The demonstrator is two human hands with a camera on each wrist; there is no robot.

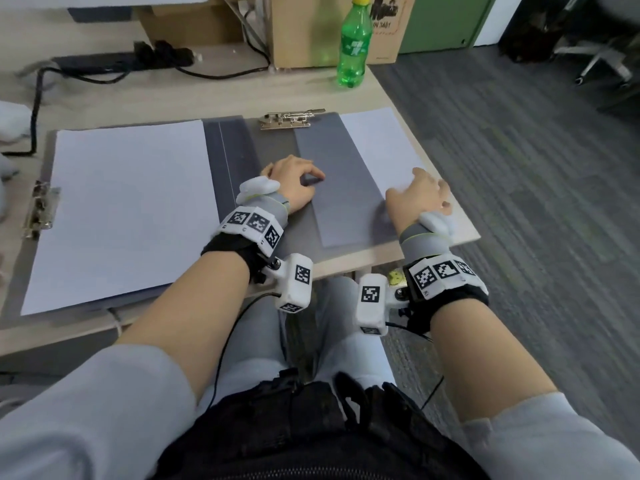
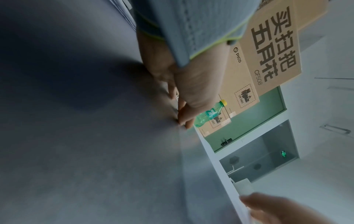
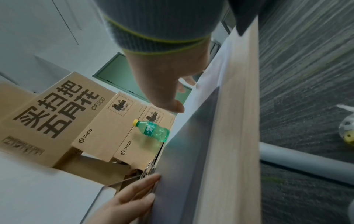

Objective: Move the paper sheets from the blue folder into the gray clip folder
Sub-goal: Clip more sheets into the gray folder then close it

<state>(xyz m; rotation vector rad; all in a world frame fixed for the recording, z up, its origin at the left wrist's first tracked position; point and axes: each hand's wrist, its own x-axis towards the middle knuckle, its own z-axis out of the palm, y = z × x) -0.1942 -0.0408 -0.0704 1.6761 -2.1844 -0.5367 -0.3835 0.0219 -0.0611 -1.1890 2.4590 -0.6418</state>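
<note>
White sheet (image 1: 377,143) (half under bluish flap (image 1: 339,202)) | right fingers (image 1: 441,188) flat on it | left fingers (image 1: 313,174) at flap edge, grip unclear

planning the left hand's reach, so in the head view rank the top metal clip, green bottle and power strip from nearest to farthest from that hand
1. top metal clip, straight ahead of the left hand
2. green bottle, farther back, on the right
3. power strip, far back, on the left
</note>
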